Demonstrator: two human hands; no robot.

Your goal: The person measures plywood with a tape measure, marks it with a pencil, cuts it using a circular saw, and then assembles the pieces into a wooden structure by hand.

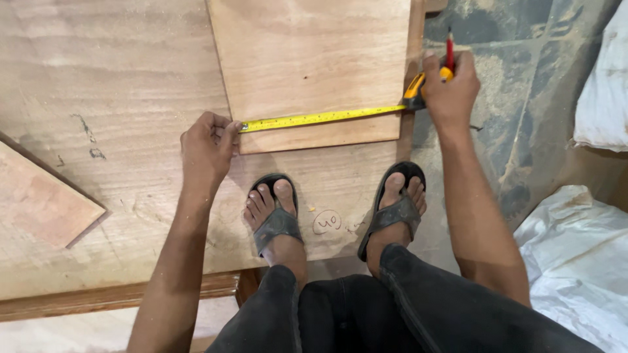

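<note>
Two hands — left hand [208, 140] pinches tape measure [320, 118] end on plywood [314, 59] | right hand [450, 86] grips case, red pencil [449, 51]

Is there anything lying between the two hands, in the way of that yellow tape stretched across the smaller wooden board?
Nothing visible. The yellow measuring tape runs unbroken over the smaller plywood board, from the left hand at its end to the right hand holding the case and a red pencil.

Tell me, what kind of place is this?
Probably a woodworking shop or building site. The left hand and right hand stretch a yellow tape measure across a plywood panel lying on bigger plywood sheets, over a dusty stone floor.
</note>
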